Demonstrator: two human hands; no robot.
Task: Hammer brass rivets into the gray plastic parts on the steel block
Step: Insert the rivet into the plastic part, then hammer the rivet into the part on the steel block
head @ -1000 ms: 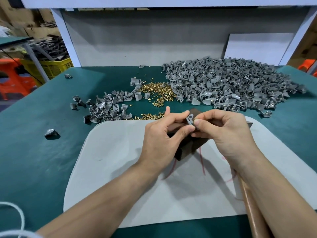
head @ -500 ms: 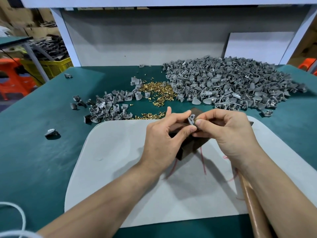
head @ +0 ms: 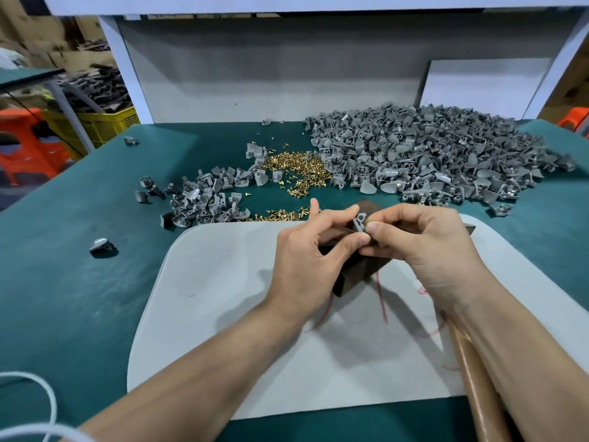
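My left hand [head: 306, 260] pinches a small gray plastic part [head: 359, 222] between thumb and fingers, held upright over the dark steel block [head: 357, 275]. My right hand [head: 424, 247] meets it from the right, its fingertips pinched against the part's side; a glint of brass shows there, so a rivet seems to be between them. The block sits on a pale gray mat [head: 223, 314] and is mostly hidden by both hands. A brown hammer handle [head: 475, 381] lies under my right forearm.
A large heap of gray parts [head: 430, 157] fills the back right of the green table [head: 63, 298]. Loose brass rivets [head: 296, 173] lie at the centre back, and a smaller pile of gray parts [head: 204, 202] to their left. A stray part [head: 101, 245] lies at far left.
Both hands have stayed over the block with only small finger shifts on the gray part. Nothing else has moved.
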